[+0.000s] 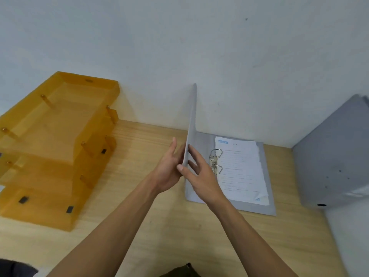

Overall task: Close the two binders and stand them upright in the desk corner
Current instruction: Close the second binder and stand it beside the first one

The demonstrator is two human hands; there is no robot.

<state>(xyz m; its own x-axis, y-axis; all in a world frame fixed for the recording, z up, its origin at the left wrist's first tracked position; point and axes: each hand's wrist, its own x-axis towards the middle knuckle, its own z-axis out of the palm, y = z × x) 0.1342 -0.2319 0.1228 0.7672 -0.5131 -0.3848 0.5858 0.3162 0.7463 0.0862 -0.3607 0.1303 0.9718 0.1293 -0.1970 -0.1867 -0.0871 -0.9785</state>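
On the wooden desk (151, 226), both hands (185, 172) pinch the grey binder's stiff flat cover (192, 120) upright.

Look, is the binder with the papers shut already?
No, the binder lies open, its cover raised upright between both hands, papers showing.

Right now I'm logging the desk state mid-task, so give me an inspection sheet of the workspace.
Surface: wooden desk, against a white wall.
Job's things: open binder lying flat, front cover raised near vertical, rings shut through the paper stack; second binder closed, leaning in the right corner.
Clutter: orange stacked letter trays at left.
Grippers: left hand and right hand both grip the cover's near edge.
Cables: nothing seen.
Surroundings: dark objects at the bottom edge, unclear.
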